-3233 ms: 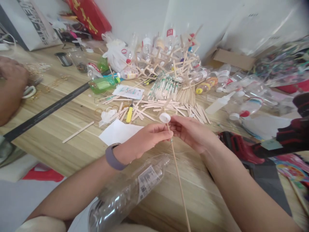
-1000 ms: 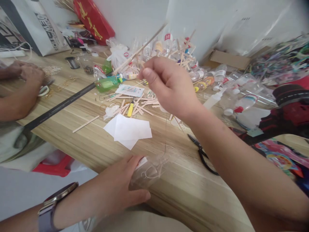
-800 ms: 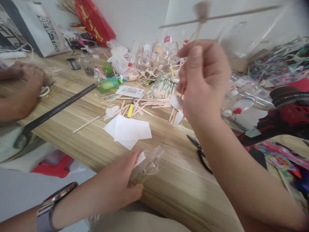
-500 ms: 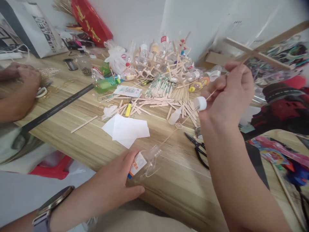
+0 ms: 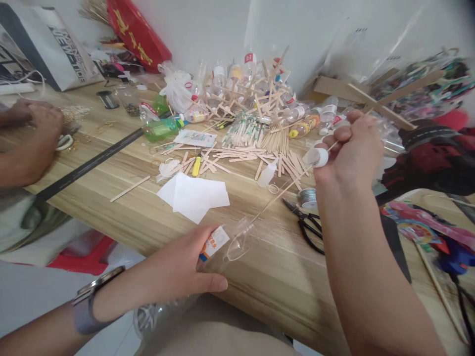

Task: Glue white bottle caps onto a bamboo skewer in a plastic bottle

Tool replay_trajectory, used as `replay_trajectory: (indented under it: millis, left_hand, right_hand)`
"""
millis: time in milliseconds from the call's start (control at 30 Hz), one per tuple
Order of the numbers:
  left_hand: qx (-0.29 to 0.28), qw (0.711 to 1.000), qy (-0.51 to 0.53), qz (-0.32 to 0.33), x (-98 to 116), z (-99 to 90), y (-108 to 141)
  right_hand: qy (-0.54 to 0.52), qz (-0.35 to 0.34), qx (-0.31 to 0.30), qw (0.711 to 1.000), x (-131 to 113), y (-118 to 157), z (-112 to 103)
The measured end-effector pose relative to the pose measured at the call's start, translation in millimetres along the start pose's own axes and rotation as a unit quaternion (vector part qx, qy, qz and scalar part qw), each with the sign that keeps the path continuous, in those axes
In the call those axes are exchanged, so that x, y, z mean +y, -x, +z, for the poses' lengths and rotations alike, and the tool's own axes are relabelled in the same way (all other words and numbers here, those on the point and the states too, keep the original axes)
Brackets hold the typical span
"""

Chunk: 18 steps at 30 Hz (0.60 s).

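Observation:
My left hand (image 5: 185, 262) is wrapped round a clear plastic bottle (image 5: 218, 242) with a white, orange and blue label, its open neck pointing up to the right. A pale loop (image 5: 237, 248) shows at the neck, partly blurred. From there a thin wooden skewer (image 5: 284, 192) runs up to my right hand (image 5: 351, 148), whose fingers are closed on it. A white bottle cap (image 5: 318, 157) sits on the skewer just below those fingers. Beyond them, crossed flat wooden sticks (image 5: 386, 108) stand at the skewer's upper end.
Black scissors (image 5: 311, 227), a wire spool (image 5: 307, 198) and a small dropper bottle (image 5: 267, 173) lie near my right arm. White paper (image 5: 200, 193), a yellow screwdriver (image 5: 197, 165), craft sticks (image 5: 245, 154) and bottles fill the middle and back. Another person's hands (image 5: 40, 118) are at left.
My right hand has shifted slightly down, tilting the crossed sticks lower. The cap has moved a little right, away from the bottle. The bottle has risen slightly in view with my left hand.

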<state>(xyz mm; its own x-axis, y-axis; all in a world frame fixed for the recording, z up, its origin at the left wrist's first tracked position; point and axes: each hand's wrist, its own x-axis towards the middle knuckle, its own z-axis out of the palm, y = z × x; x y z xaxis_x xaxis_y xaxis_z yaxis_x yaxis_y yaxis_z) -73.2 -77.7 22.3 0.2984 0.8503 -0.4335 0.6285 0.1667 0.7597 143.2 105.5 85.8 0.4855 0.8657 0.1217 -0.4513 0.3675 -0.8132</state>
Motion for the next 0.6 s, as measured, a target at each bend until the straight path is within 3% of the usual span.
replay_trajectory:
  millis: [233,467,600]
  left_hand:
    - [-0.096,0.980,0.112,0.130,2.5,-13.6,-24.6]
    - [-0.175,0.923,0.306,0.152,19.0,-21.6,-61.6]
    - [-0.239,0.889,0.352,0.171,23.6,-24.9,-83.7]
  right_hand:
    - [-0.020,0.093,-0.012,0.995,11.9,13.6,-7.8]
    - [-0.014,0.132,-0.006,0.991,17.1,26.0,-19.2]
    - [-0.001,0.134,-0.001,0.991,19.7,31.4,-26.4]
